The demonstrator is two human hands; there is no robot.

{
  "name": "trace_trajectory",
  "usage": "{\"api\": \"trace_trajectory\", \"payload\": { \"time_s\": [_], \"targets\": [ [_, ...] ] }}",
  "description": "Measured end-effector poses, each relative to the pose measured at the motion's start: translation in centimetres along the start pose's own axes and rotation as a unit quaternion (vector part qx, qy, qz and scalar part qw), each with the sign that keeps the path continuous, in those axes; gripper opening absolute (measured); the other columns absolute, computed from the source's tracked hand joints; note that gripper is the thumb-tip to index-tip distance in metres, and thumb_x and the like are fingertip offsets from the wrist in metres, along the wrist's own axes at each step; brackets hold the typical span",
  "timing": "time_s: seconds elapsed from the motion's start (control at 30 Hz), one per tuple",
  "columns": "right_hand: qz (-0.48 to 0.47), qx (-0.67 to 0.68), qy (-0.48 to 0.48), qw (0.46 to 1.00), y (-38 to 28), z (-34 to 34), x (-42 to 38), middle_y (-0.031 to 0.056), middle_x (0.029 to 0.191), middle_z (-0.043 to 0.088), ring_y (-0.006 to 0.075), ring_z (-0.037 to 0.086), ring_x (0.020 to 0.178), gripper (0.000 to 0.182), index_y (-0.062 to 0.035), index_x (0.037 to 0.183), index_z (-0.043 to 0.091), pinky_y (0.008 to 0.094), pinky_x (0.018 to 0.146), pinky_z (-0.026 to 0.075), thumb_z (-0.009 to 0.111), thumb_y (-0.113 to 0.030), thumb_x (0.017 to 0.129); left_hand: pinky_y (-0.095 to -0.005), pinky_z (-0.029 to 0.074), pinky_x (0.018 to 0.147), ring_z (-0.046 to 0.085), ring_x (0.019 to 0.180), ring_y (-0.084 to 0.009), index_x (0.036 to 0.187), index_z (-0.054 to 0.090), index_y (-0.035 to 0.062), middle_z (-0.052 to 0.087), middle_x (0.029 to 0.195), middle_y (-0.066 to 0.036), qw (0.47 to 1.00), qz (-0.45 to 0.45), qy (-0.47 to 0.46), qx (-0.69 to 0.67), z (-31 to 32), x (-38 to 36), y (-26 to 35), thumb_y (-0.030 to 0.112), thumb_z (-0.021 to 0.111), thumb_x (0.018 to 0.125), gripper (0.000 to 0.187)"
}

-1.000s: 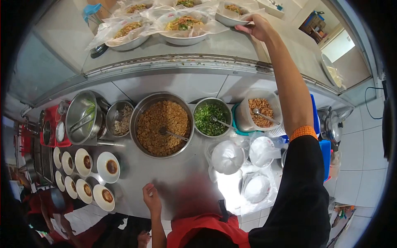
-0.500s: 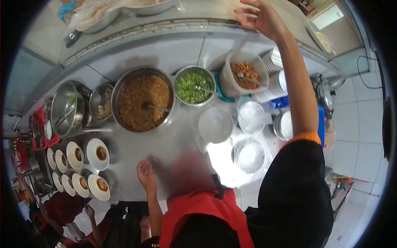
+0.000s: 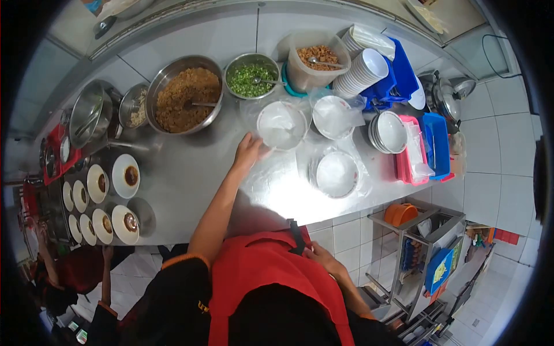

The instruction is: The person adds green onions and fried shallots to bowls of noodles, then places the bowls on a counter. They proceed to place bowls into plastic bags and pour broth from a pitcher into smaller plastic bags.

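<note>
My left hand [image 3: 249, 151] reaches over the steel table, thumb and fingers apart, right at the near left rim of a bowl lined with clear plastic [image 3: 281, 128]. To the right of it are a second plastic-lined bowl [image 3: 333, 117] and, closer to me, a third [image 3: 337, 175]. My right hand [image 3: 326, 259] hangs low by the side of my red apron [image 3: 259, 265]; its fingers look loosely stretched, holding nothing visible.
Across the back stand a pan of brown minced food [image 3: 153, 104], chopped greens [image 3: 254, 81] and a tub of brown pieces [image 3: 317, 60]. Bowls with dark sauce [image 3: 126, 176] fill the left. Stacked bowls [image 3: 392, 131] and blue baskets [image 3: 435, 144] sit right. Another person [image 3: 81, 277] is at lower left.
My right hand has come down from the upper shelf to beside my apron. My left hand has moved forward and right to the plastic-lined bowl. The view has shifted, showing more on the right.
</note>
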State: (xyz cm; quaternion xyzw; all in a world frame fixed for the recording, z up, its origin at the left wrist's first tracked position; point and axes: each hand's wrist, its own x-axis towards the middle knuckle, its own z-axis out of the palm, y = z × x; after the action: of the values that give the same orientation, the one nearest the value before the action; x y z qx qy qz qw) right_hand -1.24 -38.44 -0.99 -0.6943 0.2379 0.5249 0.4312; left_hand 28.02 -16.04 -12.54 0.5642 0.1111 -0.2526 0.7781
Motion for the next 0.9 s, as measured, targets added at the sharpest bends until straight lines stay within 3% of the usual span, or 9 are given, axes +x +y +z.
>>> {"api": "trace_trajectory", "payload": {
  "time_s": [0.03,0.1,0.13,0.27,0.37,0.43,0.53,0.67,0.9],
  "targets": [
    [-0.075,0.019,0.102,0.992,1.4,0.8,0.3,0.0083,0.101,0.056,0.0196,0.058,0.092,0.052,-0.0072,0.131,0.042,0.0325,0.076,0.051,0.056,-0.034,0.089,-0.0369,0.054,0.086,0.058,0.102,-0.0296,0.129,0.038,-0.0009,0.044,0.125,-0.017,1.000,-0.003,0.000,0.000,1.2,-0.1,1.2,0.013,0.053,0.091,0.043],
    [-0.206,0.335,0.120,0.911,4.4,-1.3,-0.2,0.0075,0.098,0.058,0.0185,0.059,0.094,0.057,-0.0066,0.131,0.042,0.0356,0.078,0.052,0.061,-0.037,0.087,-0.0399,0.057,0.081,0.058,0.102,-0.0318,0.128,0.038,-0.0030,0.045,0.123,-0.018,0.996,-0.040,0.043,0.062,3.7,-0.3,3.2,0.007,0.050,0.088,0.043],
    [-0.165,0.410,0.202,0.874,2.9,-3.3,-1.5,0.0055,0.092,0.059,0.0175,0.060,0.090,0.052,-0.0066,0.129,0.044,0.0342,0.078,0.052,0.059,-0.033,0.088,-0.0399,0.057,0.081,0.058,0.102,-0.0318,0.128,0.038,-0.0030,0.045,0.123,-0.018,0.996,-0.042,0.039,0.064,4.0,0.1,3.2,0.007,0.050,0.088,0.043],
    [-0.189,0.167,0.503,0.826,4.2,-15.7,0.0,0.0068,0.091,0.058,0.0153,0.056,0.082,0.041,-0.0021,0.123,0.051,0.0283,0.070,0.046,0.055,-0.025,0.090,-0.0421,0.060,0.074,0.061,0.098,-0.0334,0.126,0.041,-0.0055,0.051,0.116,-0.021,0.994,-0.031,0.062,0.089,3.7,0.4,3.2,0.000,0.042,0.085,0.042],
    [-0.276,0.080,0.478,0.830,1.3,-22.8,3.8,0.0069,0.093,0.059,0.0171,0.055,0.083,0.048,-0.0027,0.127,0.049,0.0284,0.073,0.045,0.059,-0.025,0.086,-0.0420,0.060,0.074,0.061,0.097,-0.0339,0.128,0.040,-0.0062,0.052,0.116,-0.021,0.988,-0.029,0.117,0.096,2.4,-1.2,2.9,-0.001,0.040,0.085,0.043],
    [-0.271,0.055,0.255,0.927,-2.0,-25.0,5.0,0.0063,0.092,0.058,0.0142,0.054,0.078,0.052,-0.0037,0.128,0.049,0.0264,0.068,0.044,0.062,-0.022,0.081,-0.0434,0.059,0.076,0.059,0.102,-0.0347,0.130,0.039,-0.0057,0.051,0.118,-0.023,0.989,-0.041,0.106,0.091,1.0,-4.5,3.1,-0.001,0.039,0.085,0.045],
    [-0.180,0.124,0.080,0.972,-4.6,-26.2,7.3,0.0045,0.085,0.058,0.0103,0.054,0.068,0.053,-0.0050,0.129,0.049,0.0236,0.058,0.043,0.061,-0.015,0.079,-0.0436,0.060,0.075,0.059,0.102,-0.0345,0.131,0.040,-0.0041,0.052,0.120,-0.022,0.981,-0.049,0.181,0.055,-1.8,-10.7,3.4,-0.001,0.039,0.085,0.046],
    [-0.219,0.075,0.089,0.969,-4.4,-25.8,10.9,0.0007,0.072,0.057,0.0076,0.050,0.054,0.051,-0.0062,0.126,0.052,0.0206,0.045,0.037,0.057,-0.006,0.075,-0.0449,0.060,0.071,0.061,0.099,-0.0343,0.132,0.039,-0.0032,0.055,0.118,-0.020,0.973,-0.033,0.229,0.023,-9.7,-17.2,2.2,0.000,0.038,0.086,0.046],
    [-0.290,0.083,0.087,0.949,-7.6,-17.9,8.9,0.0016,0.073,0.059,0.0070,0.051,0.057,0.042,-0.0048,0.118,0.055,0.0201,0.044,0.037,0.056,-0.006,0.075,-0.0460,0.059,0.072,0.061,0.099,-0.0328,0.132,0.040,-0.0015,0.055,0.116,-0.018,0.955,-0.044,0.286,0.065,-19.6,-18.8,6.7,0.000,0.037,0.085,0.046]
  ]
}}
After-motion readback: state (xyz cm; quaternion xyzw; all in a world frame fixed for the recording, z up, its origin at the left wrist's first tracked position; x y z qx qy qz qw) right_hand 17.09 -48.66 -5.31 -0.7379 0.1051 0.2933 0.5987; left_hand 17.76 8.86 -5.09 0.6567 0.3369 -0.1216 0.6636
